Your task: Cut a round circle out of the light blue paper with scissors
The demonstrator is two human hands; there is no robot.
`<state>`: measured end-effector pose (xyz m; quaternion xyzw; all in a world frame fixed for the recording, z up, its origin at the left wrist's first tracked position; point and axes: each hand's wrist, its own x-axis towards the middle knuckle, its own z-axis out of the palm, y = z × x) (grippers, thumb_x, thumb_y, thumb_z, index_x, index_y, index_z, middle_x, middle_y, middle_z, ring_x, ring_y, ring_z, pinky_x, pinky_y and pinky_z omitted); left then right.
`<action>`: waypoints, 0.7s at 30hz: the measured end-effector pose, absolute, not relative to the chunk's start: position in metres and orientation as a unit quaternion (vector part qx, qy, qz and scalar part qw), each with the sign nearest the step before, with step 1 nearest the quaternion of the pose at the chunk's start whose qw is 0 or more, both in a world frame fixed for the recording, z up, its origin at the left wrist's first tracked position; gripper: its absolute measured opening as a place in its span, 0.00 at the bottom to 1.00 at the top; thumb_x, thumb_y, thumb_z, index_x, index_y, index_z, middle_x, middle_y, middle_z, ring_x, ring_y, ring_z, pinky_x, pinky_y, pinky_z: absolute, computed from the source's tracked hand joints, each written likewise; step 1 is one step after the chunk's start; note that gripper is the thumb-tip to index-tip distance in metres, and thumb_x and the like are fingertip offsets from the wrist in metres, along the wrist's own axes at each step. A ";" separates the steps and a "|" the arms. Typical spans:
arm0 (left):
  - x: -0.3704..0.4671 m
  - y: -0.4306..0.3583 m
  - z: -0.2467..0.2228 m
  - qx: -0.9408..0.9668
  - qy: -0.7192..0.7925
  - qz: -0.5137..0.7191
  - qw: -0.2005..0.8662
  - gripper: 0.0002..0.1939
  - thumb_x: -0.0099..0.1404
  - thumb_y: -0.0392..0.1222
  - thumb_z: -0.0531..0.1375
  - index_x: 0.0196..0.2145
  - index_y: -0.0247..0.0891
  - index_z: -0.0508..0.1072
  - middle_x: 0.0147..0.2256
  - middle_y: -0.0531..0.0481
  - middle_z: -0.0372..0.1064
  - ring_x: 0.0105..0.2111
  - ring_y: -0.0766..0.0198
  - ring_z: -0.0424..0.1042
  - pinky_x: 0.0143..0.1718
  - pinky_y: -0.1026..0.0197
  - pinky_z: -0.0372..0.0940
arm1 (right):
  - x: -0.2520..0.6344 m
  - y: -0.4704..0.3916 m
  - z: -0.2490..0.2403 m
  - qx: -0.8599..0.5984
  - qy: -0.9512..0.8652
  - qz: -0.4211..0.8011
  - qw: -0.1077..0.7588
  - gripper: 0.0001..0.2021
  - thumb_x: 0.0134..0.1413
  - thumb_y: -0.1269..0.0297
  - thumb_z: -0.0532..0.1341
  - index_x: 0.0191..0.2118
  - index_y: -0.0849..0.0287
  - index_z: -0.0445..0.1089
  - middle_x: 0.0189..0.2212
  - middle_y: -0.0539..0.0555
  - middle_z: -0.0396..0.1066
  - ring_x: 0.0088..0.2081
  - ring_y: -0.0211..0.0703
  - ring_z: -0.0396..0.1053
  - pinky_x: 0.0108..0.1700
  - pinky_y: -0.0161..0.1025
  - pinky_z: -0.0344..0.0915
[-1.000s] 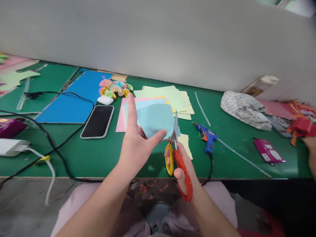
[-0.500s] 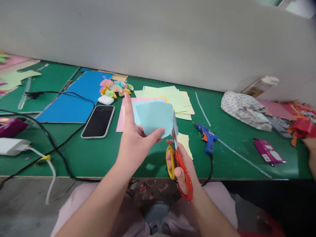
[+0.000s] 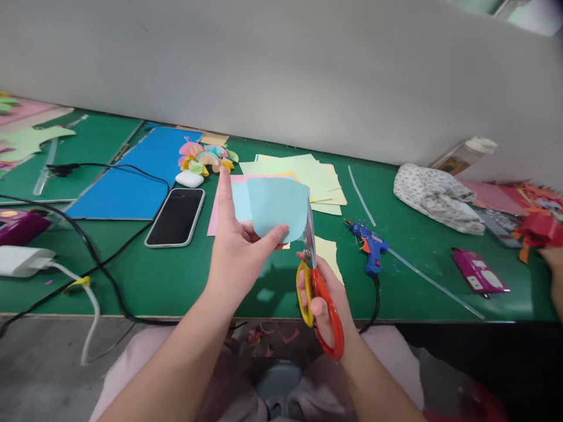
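A light blue piece of paper [image 3: 280,205] with rounded corners is pinched between the thumb and fingers of my left hand [image 3: 240,249], whose index finger points up. My right hand [image 3: 328,293] grips scissors [image 3: 310,240] with one red and one yellow handle. The blades point up along the paper's right edge and look nearly closed. Behind the held paper lie pink and pale blue sheets [image 3: 240,202] and a stack of pale green and yellow sheets [image 3: 308,167]. A pale yellow scrap [image 3: 328,252] lies partly behind my right hand.
Left are a phone [image 3: 175,217], a white case [image 3: 190,179], paper flowers [image 3: 204,157], a blue board [image 3: 132,181] and black cables [image 3: 94,252]. Right are a blue glue gun [image 3: 372,246] with a glue stick, a patterned cloth [image 3: 435,196] and a purple power strip [image 3: 478,271]. Part of another person's arm shows far right.
My left hand has turned the blue paper slightly, and its left corner has shifted right. The scissors stay at its right edge, blades a little closer together.
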<state>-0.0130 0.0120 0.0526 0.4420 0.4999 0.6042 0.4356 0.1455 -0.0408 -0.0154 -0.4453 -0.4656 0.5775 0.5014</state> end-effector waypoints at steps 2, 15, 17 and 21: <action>-0.012 0.010 0.056 0.441 0.500 0.607 0.432 0.66 0.55 0.34 0.72 0.76 0.47 0.31 0.32 0.57 0.79 0.24 0.63 0.77 0.30 0.58 0.79 | 0.145 -0.041 -0.014 -0.446 -0.466 0.576 0.502 0.50 0.30 0.23 0.69 0.56 0.53 0.72 0.31 0.46 0.64 0.23 0.33 0.52 0.26 0.36 0.52; -0.013 0.010 0.057 0.498 0.481 0.564 0.450 0.65 0.57 0.34 0.70 0.76 0.44 0.28 0.25 0.58 0.74 0.21 0.63 0.76 0.25 0.61 0.76 | 0.155 -0.039 -0.012 -0.418 -0.549 0.540 0.482 0.49 0.42 0.21 0.62 0.63 0.49 0.65 0.44 0.53 0.71 0.33 0.44 0.68 0.37 0.41 0.68; -0.011 0.008 0.058 0.502 0.470 0.557 0.466 0.66 0.57 0.34 0.70 0.76 0.44 0.27 0.24 0.59 0.74 0.21 0.63 0.76 0.26 0.61 0.76 | 0.157 -0.039 -0.011 -0.414 -0.555 0.536 0.483 0.50 0.41 0.20 0.62 0.64 0.50 0.64 0.48 0.56 0.72 0.37 0.47 0.71 0.42 0.43 0.71; -0.009 0.003 0.057 0.508 0.462 0.541 0.485 0.65 0.58 0.35 0.70 0.76 0.47 0.27 0.24 0.59 0.73 0.22 0.62 0.75 0.25 0.60 0.75 | 0.161 -0.040 -0.008 -0.410 -0.561 0.524 0.493 0.51 0.41 0.21 0.62 0.66 0.50 0.60 0.53 0.60 0.72 0.45 0.55 0.76 0.47 0.48 0.75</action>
